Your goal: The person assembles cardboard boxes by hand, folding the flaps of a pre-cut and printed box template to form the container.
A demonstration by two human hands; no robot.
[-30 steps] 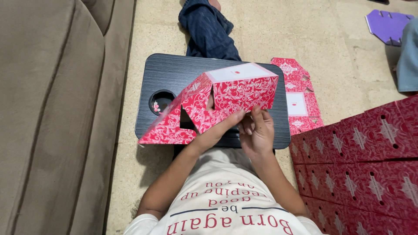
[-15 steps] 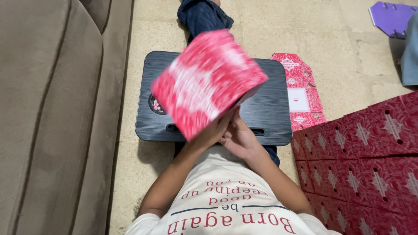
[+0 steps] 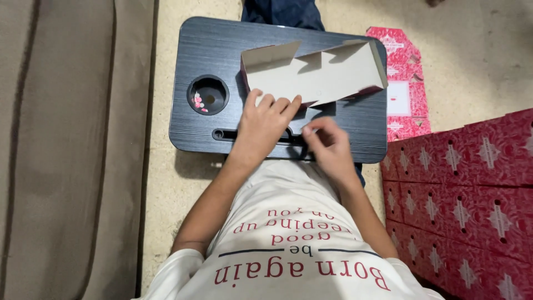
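one hand [image 3: 265, 119], the left, presses curled fingers on the unfolded box [image 3: 313, 72] lying on the table [image 3: 222, 50], while the right hand [image 3: 327, 141] hovers half-closed and empty, so an uneven push could crease a flap.

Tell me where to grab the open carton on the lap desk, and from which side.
Probably the near edge of the carton, from the person's side: it lies white inside up on the lap desk, and the left hand already presses that edge. The far flaps look floppy. The right hand is off it.
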